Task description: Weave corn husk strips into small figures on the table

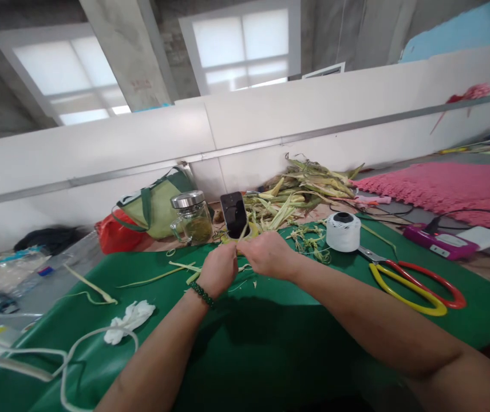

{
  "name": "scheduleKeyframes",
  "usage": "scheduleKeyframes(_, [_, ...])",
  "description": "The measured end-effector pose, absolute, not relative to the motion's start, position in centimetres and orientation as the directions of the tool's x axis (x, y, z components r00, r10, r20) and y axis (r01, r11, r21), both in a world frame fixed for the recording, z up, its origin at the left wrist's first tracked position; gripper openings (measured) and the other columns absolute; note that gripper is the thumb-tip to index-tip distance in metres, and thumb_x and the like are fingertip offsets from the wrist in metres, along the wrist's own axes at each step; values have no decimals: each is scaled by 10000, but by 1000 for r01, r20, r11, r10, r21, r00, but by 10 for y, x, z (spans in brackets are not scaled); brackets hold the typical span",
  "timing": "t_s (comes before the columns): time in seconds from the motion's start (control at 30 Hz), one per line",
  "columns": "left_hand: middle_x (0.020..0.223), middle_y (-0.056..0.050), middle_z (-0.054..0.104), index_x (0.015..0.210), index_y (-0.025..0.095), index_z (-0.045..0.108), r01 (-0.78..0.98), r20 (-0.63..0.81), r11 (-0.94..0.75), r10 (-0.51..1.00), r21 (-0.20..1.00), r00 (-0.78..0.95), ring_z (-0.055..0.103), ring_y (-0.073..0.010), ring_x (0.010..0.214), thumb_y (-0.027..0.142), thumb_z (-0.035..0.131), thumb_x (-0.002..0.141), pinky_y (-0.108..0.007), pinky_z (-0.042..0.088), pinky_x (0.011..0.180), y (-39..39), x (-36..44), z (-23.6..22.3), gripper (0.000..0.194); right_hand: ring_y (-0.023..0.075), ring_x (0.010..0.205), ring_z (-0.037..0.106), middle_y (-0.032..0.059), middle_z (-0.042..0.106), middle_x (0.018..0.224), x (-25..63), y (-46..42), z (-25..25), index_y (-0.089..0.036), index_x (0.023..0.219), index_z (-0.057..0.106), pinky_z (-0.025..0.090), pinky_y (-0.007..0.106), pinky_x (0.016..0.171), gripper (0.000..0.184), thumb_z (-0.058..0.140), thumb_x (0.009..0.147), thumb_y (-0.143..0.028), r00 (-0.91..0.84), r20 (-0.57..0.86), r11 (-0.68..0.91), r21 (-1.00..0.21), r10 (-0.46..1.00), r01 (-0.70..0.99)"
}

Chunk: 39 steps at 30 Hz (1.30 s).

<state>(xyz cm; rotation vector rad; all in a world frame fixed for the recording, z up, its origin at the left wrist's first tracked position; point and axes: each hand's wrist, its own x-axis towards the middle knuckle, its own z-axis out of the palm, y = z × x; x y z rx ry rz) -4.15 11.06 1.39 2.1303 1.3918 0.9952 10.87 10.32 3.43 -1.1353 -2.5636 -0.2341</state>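
My left hand (219, 266), with a dark green bead bracelet (202, 293) at the wrist, is closed in a pinch on a thin strip of corn husk. Close beside it, my right hand (268, 254) is closed too, with fingertips pressed together on the husk strip. Most of the strip is hidden by the fingers. Just beyond the hands a phone (233, 214) stands propped upright. Cut husk strips (157, 277) lie on the green mat (266, 332) to the left. Small knotted husk pieces (313, 240) lie right of my right hand.
A spool of white thread (343, 232) stands by large red-and-yellow scissors (417, 286). Behind are a lidded glass mug (192, 220), a green bag (159, 209) and a husk pile (309, 180). A crumpled tissue (130, 320) and a white cable (67, 366) lie left; a purple power strip (440, 241) sits right.
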Motion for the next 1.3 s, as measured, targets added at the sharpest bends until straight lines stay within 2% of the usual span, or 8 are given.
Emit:
scheduleKeyframes(0.3, [507, 54, 319, 658, 185, 504, 245, 164, -318, 853, 916, 495, 269, -97, 456, 468, 450, 846, -212, 234, 447, 107, -54, 35, 344, 69, 412, 303, -69, 392, 467, 135, 163, 22, -133, 808, 615, 248, 208, 448, 268, 483, 833, -365, -584, 304, 510, -830, 753, 225])
scheduleKeyframes(0.47, [528, 16, 396, 538, 196, 445, 579, 426, -400, 900, 710, 99, 354, -135, 535, 194, 482, 809, -226, 264, 517, 121, -56, 24, 274, 123, 554, 473, 31, 581, 618, 105, 126, 17, -130, 793, 641, 312, 237, 542, 215, 447, 838, -208, -574, 367, 680, -443, 732, 584])
scheduleKeyframes(0.6, [482, 24, 374, 485, 202, 452, 648, 243, -423, 904, 633, 352, 328, -133, 503, 107, 571, 699, -242, 252, 522, 114, -52, 17, 263, 167, 635, 550, 87, 655, 706, 112, 114, 30, -138, 823, 666, 328, 255, 583, 197, 470, 806, -149, -656, 346, 724, -115, 671, 680])
scheduleKeyframes(0.73, [558, 10, 478, 596, 182, 551, 395, 85, -458, 732, 796, 676, 385, -123, 533, 265, 543, 788, -231, 286, 534, 105, -54, 29, 209, 134, 618, 539, 42, 632, 660, 126, 145, 28, -119, 757, 657, 359, 227, 580, 226, 474, 839, -223, -592, 425, 725, -479, 685, 495])
scheduleKeyframes(0.83, [499, 53, 345, 616, 191, 486, 304, 232, -371, 883, 877, 409, 283, -104, 463, 356, 459, 843, -224, 241, 477, 112, -60, 34, 282, 110, 514, 475, 3, 566, 563, 114, 154, 15, -103, 790, 646, 336, 216, 507, 267, 426, 860, -237, -508, 399, 622, -667, 763, 410])
scheduleKeyframes(1.07, [597, -16, 510, 570, 186, 459, 826, 178, -407, 913, 390, 366, 472, -151, 612, 125, 426, 785, -262, 363, 636, 114, -49, 20, 225, 160, 627, 535, 77, 638, 689, 113, 123, 22, -130, 778, 644, 338, 251, 582, 189, 457, 800, -145, -664, 378, 753, -169, 645, 636])
scheduleKeyframes(1.2, [629, 3, 504, 667, 178, 509, 541, -4, -576, 682, 613, 731, 446, -122, 596, 305, 386, 855, -227, 374, 591, 104, -52, 31, 258, 120, 573, 496, 28, 593, 631, 132, 148, 28, -128, 760, 625, 343, 223, 557, 234, 449, 838, -261, -675, 381, 750, -521, 631, 407])
scheduleKeyframes(1.3, [538, 37, 363, 662, 189, 437, 503, 204, -450, 859, 738, 469, 327, -108, 483, 370, 305, 878, -224, 295, 473, 112, -59, 34, 312, 94, 462, 399, -14, 497, 530, 121, 156, 18, -114, 802, 608, 303, 210, 485, 293, 375, 873, -277, -594, 373, 642, -688, 713, 338])
